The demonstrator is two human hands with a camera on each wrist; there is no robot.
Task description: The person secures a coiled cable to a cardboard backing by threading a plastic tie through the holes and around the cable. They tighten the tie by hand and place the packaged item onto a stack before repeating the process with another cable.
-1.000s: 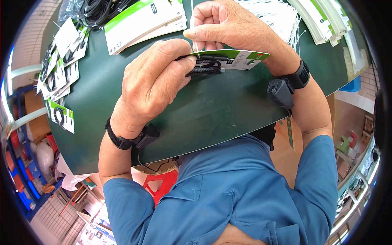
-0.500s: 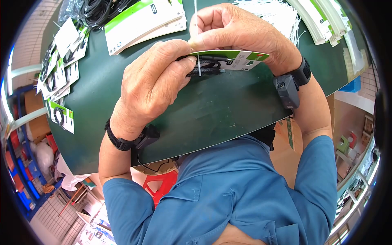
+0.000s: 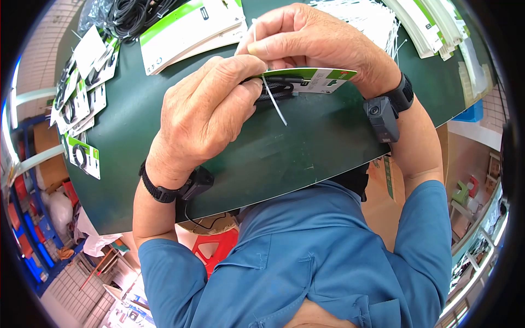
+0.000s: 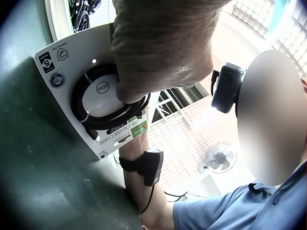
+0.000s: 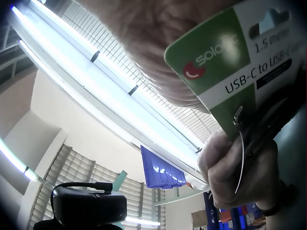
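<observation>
Both hands meet over the dark green table. My left hand grips a coiled black USB cable against a white and green packaging card. In the left wrist view the cable coil lies on the card under my fingers. My right hand holds the card's far side and pinches a thin white cable tie, whose free end slants down to the right below the card. The right wrist view shows the card, the tie and the left hand's fingers.
A stack of blank cards and a heap of black cables lie at the table's far left. Finished packaged cables line the left edge. A bundle of white ties and more cards sit at the far right.
The white tie stood upright across the cable half a second ago; now its lower end swings out to the right below the card. My right hand has shifted slightly left.
</observation>
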